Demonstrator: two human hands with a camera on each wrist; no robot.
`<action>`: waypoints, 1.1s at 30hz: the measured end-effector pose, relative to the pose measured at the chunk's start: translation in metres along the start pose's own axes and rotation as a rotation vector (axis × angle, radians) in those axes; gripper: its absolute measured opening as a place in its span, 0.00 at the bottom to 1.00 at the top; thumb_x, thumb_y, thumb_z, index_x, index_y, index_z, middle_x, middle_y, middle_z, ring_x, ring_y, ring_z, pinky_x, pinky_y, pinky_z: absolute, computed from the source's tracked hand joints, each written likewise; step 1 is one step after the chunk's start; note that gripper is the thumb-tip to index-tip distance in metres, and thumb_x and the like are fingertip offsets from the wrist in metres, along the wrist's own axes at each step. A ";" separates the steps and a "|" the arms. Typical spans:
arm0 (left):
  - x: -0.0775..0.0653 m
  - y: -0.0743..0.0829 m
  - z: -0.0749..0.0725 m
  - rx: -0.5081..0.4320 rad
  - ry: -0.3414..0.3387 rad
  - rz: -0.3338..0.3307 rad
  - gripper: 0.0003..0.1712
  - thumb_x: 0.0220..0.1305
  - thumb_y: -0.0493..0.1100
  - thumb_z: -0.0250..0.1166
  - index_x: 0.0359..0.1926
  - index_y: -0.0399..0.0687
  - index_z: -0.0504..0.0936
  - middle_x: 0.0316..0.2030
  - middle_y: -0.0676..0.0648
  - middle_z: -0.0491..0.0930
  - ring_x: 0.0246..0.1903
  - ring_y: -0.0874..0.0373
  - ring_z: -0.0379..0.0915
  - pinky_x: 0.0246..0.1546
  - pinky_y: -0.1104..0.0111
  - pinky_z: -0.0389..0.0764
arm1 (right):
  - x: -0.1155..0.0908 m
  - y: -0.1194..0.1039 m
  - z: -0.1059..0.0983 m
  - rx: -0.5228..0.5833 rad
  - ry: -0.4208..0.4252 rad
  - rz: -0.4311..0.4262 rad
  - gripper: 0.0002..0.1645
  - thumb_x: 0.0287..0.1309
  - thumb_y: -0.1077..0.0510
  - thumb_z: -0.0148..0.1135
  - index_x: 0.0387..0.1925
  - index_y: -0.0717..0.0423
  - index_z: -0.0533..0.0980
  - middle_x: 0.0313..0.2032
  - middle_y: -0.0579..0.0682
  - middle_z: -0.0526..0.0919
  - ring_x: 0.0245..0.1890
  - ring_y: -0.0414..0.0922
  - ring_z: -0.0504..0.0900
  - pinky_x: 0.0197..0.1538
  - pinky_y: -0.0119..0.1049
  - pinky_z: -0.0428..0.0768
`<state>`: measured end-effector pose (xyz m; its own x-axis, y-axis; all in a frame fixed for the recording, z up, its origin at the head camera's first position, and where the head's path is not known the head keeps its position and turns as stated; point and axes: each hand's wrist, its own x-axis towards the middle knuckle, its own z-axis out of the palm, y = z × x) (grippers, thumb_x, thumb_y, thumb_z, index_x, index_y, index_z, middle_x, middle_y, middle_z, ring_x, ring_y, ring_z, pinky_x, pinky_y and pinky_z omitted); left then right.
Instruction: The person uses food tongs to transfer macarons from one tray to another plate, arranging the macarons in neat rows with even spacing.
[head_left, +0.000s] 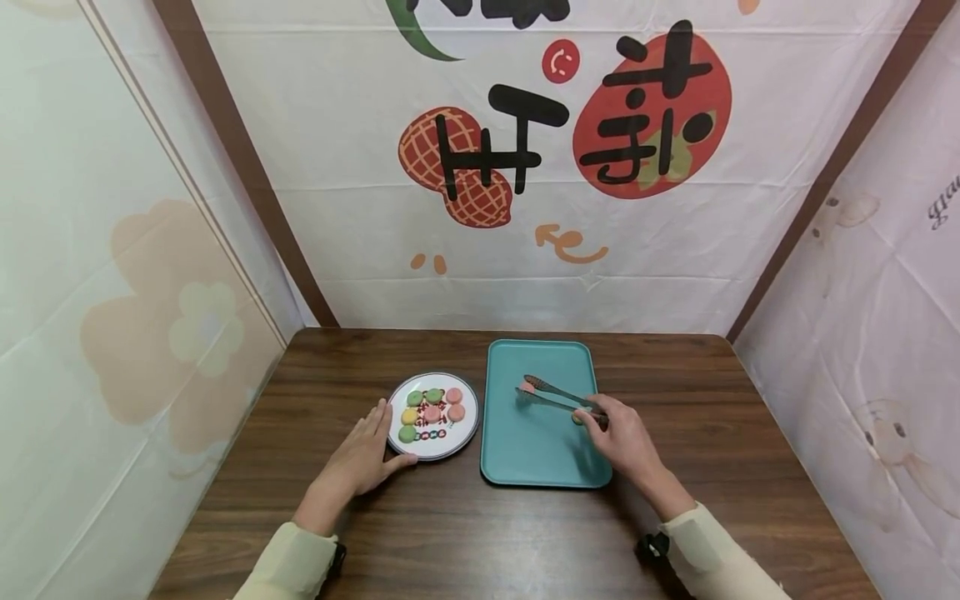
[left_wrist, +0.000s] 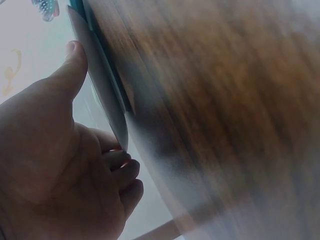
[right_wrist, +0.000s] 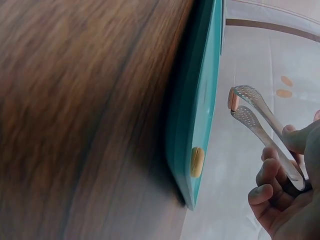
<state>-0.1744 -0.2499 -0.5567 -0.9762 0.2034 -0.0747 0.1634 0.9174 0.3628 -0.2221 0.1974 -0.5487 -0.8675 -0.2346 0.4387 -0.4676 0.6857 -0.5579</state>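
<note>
My right hand grips metal tongs above the teal tray. Pinched at the tongs' perforated tips is a pink macaron. A yellow macaron lies on the tray, mostly covered by the right hand in the head view. To the tray's left stands a round white plate with a dark rim line, bearing green macarons, a yellow one and pink ones. My left hand touches the plate's left edge, its fingers extended along the rim and the thumb at the front.
The dark wooden table carries the plate and tray side by side. Behind it hangs a white printed cloth, with more cloth walls at left and right.
</note>
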 end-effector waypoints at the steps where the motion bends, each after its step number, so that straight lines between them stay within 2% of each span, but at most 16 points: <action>1: 0.000 0.000 0.000 -0.004 0.004 0.003 0.65 0.71 0.70 0.66 0.81 0.22 0.50 0.82 0.24 0.46 0.81 0.29 0.47 0.81 0.39 0.53 | 0.000 0.000 0.001 0.005 0.002 -0.009 0.17 0.68 0.57 0.76 0.52 0.65 0.85 0.32 0.47 0.84 0.26 0.36 0.75 0.28 0.33 0.79; 8: -0.001 0.000 0.000 0.001 0.010 0.011 0.66 0.70 0.71 0.66 0.81 0.21 0.52 0.81 0.23 0.47 0.81 0.29 0.48 0.81 0.39 0.54 | 0.001 -0.006 0.003 0.028 -0.004 -0.045 0.18 0.68 0.56 0.75 0.53 0.65 0.85 0.34 0.48 0.85 0.26 0.34 0.76 0.30 0.33 0.81; 11: -0.001 0.001 0.000 0.014 -0.005 0.000 0.64 0.72 0.68 0.67 0.81 0.21 0.51 0.82 0.23 0.47 0.81 0.30 0.48 0.81 0.40 0.54 | 0.002 -0.009 0.004 0.039 -0.024 -0.040 0.20 0.69 0.54 0.74 0.54 0.65 0.85 0.32 0.46 0.84 0.25 0.34 0.74 0.29 0.33 0.79; 17: 0.001 -0.003 0.005 0.028 -0.004 -0.004 0.64 0.72 0.68 0.67 0.81 0.22 0.51 0.82 0.24 0.47 0.81 0.30 0.48 0.81 0.40 0.54 | 0.002 -0.014 0.007 0.064 -0.035 -0.075 0.17 0.70 0.55 0.74 0.52 0.64 0.85 0.28 0.41 0.78 0.23 0.33 0.70 0.26 0.31 0.75; 23: -0.001 0.002 0.001 0.024 -0.032 -0.022 0.64 0.72 0.69 0.66 0.82 0.23 0.50 0.82 0.24 0.46 0.82 0.30 0.47 0.82 0.41 0.53 | 0.000 -0.018 0.015 0.101 -0.027 -0.111 0.16 0.69 0.57 0.74 0.50 0.64 0.85 0.26 0.39 0.78 0.22 0.31 0.68 0.24 0.30 0.73; 28: -0.001 0.002 0.002 0.029 -0.041 -0.028 0.64 0.73 0.68 0.66 0.82 0.24 0.48 0.82 0.24 0.45 0.82 0.30 0.46 0.82 0.40 0.52 | 0.000 -0.023 0.019 0.112 -0.062 -0.113 0.12 0.70 0.56 0.73 0.48 0.59 0.85 0.24 0.36 0.75 0.21 0.31 0.67 0.23 0.30 0.71; 33: 0.001 0.001 0.002 0.035 -0.019 -0.019 0.63 0.73 0.68 0.66 0.82 0.23 0.49 0.82 0.24 0.45 0.82 0.30 0.47 0.82 0.40 0.53 | 0.003 -0.029 0.022 0.126 -0.072 -0.114 0.11 0.71 0.55 0.72 0.49 0.57 0.86 0.25 0.36 0.76 0.22 0.32 0.68 0.24 0.30 0.73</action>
<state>-0.1750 -0.2486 -0.5581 -0.9764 0.1919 -0.0987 0.1500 0.9324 0.3288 -0.2152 0.1621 -0.5465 -0.8156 -0.3574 0.4551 -0.5771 0.5611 -0.5935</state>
